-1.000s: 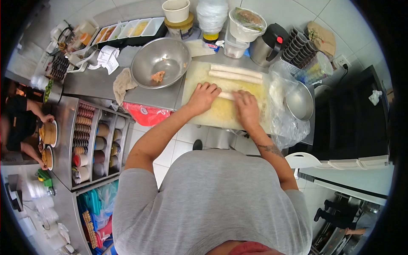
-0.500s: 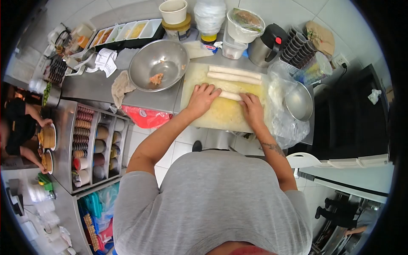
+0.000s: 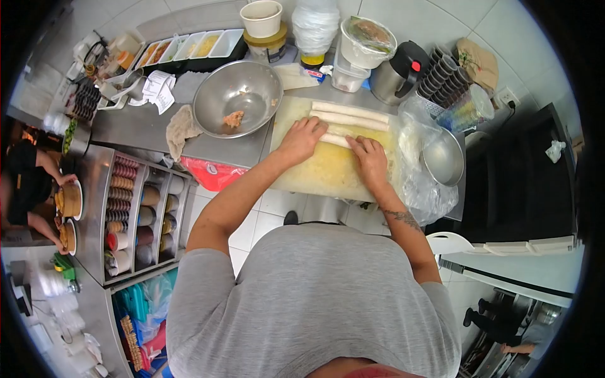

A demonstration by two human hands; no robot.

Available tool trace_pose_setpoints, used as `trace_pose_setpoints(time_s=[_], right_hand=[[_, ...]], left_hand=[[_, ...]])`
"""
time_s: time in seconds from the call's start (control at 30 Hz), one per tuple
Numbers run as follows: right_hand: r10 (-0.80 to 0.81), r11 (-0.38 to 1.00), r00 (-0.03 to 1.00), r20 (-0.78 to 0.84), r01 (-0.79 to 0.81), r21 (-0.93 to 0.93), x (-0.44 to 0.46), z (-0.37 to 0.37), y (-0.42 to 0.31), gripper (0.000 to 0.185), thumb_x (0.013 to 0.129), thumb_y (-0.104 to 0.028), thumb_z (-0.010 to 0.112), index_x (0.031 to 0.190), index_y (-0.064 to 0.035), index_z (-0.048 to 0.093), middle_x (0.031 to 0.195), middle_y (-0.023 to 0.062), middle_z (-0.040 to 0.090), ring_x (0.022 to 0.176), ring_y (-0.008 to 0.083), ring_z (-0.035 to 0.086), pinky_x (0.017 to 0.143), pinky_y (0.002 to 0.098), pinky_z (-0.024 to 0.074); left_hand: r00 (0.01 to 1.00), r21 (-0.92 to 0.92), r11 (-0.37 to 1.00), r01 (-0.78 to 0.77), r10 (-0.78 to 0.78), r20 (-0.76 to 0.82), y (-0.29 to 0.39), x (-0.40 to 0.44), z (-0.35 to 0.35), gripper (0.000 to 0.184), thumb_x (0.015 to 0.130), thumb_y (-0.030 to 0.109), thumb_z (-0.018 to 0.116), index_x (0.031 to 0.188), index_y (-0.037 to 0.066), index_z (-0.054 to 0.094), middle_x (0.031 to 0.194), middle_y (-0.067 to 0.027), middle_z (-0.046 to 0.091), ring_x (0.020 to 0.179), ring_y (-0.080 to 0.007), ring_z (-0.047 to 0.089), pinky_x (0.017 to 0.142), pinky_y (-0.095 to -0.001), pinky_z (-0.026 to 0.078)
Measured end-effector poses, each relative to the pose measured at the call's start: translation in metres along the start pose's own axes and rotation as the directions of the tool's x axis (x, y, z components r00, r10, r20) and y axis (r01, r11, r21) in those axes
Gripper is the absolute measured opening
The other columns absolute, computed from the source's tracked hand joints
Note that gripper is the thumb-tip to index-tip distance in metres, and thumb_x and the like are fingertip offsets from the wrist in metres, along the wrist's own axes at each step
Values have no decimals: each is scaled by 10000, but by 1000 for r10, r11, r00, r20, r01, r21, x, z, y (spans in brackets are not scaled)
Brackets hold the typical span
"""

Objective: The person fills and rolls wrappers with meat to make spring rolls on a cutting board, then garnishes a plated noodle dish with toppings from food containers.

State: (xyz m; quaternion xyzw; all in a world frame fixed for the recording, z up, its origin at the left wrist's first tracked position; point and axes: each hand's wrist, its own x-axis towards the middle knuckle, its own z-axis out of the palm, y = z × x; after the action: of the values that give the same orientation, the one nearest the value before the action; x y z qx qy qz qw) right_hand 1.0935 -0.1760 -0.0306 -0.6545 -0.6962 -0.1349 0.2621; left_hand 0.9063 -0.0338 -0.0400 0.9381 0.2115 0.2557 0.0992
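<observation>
A pale dough roll (image 3: 336,140) lies crosswise on the yellowed cutting board (image 3: 315,173). My left hand (image 3: 304,138) covers its left end, fingers curled over it. At the other end my right hand (image 3: 370,160) has its fingers bent onto the roll. Both palms face down, so my fingertips are partly hidden. Just beyond, two longer finished-looking rolls, the far roll (image 3: 350,111) and the near roll (image 3: 350,120), lie side by side. Left of the board stands a steel bowl (image 3: 252,82) with a small lump of pinkish filling (image 3: 233,118) in it.
A crumpled plastic bag (image 3: 435,200) and a metal bowl (image 3: 443,157) sit right of the board. Behind it are a steel jug (image 3: 391,79), tubs and a condiment tray (image 3: 201,50). A cloth (image 3: 181,129) hangs at the counter edge. Another person's hands hold plates at far left.
My hands have shifted slightly along the roll, and the right fingers now sit a little closer to the left hand. The whole view has tilted slightly.
</observation>
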Motion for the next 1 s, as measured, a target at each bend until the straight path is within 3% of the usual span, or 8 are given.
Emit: trace_pose_setpoints(time_s=[0.1, 0.2, 0.3, 0.5, 0.7, 0.8, 0.9, 1.0], right_hand=[[-4, 999, 997, 75, 0, 43, 5, 0, 8, 442, 722, -39, 589, 1156, -114, 632, 1063, 72, 612, 971, 264, 563, 835, 378, 464], [65, 993, 983, 171, -81, 89, 10, 0, 13, 458, 726, -24, 572, 1170, -122, 626, 1060, 84, 613, 980, 273, 561, 831, 386, 468], [15, 1000, 1000, -19, -15, -26, 11, 4, 7, 462, 732, -12, 561, 1175, -129, 622, 1067, 94, 612, 976, 284, 555, 842, 393, 464], [-7, 999, 1000, -4, 7, -33, 12, 8, 5, 442, 729, -17, 577, 1155, -125, 628, 1055, 86, 603, 951, 283, 548, 842, 389, 463], [-49, 990, 985, 163, 27, 138, 21, -3, 21, 457, 719, 0, 592, 1155, -131, 631, 976, 63, 596, 911, 259, 556, 809, 349, 472], [-47, 980, 949, 312, -17, 199, 13, -12, 23, 421, 758, -10, 630, 1162, -128, 625, 1016, 97, 587, 944, 290, 550, 809, 376, 480], [-120, 990, 988, 98, 111, 87, 7, -13, 11, 474, 703, 7, 587, 1166, -91, 617, 1061, 92, 587, 957, 284, 556, 824, 371, 469], [-159, 986, 987, 21, 158, 62, 3, -10, -12, 475, 704, 4, 578, 1173, -66, 610, 1102, 99, 580, 984, 289, 549, 857, 386, 455]], left_hand=[[996, 128, 990, -64, 57, 63, 2, -7, -9, 486, 740, -11, 537, 1208, 119, 558, 1026, -71, 551, 1026, -263, 498, 839, -403, 353], [997, 104, 992, -68, 64, 42, 1, -8, -7, 474, 739, -9, 538, 1197, 112, 567, 1027, -78, 553, 1022, -263, 503, 837, -405, 354], [995, 116, 990, -84, 77, 68, -6, -4, -6, 441, 751, 16, 551, 1179, 114, 581, 1022, -81, 555, 1009, -261, 510, 832, -401, 353], [994, 94, 990, -110, 108, 20, -12, 4, 0, 328, 817, 93, 579, 1145, 112, 594, 1006, -83, 556, 999, -254, 517, 814, -395, 352], [989, 63, 995, -81, 73, 129, -8, 1, -4, 288, 826, 133, 594, 1113, 113, 598, 968, -75, 541, 974, -251, 514, 818, -399, 349], [981, 71, 994, -81, 67, 184, 2, -10, -10, 289, 823, 141, 604, 1109, 109, 598, 981, -81, 530, 975, -257, 506, 816, -403, 354], [991, -21, 999, -50, 52, 125, 6, -12, -14, 309, 817, 115, 604, 1126, 105, 596, 1014, -89, 521, 990, -267, 495, 811, -404, 361], [994, 12, 998, -59, 57, 92, 7, -9, -18, 340, 811, 100, 608, 1151, 105, 593, 1050, -93, 515, 999, -275, 485, 810, -399, 368]])
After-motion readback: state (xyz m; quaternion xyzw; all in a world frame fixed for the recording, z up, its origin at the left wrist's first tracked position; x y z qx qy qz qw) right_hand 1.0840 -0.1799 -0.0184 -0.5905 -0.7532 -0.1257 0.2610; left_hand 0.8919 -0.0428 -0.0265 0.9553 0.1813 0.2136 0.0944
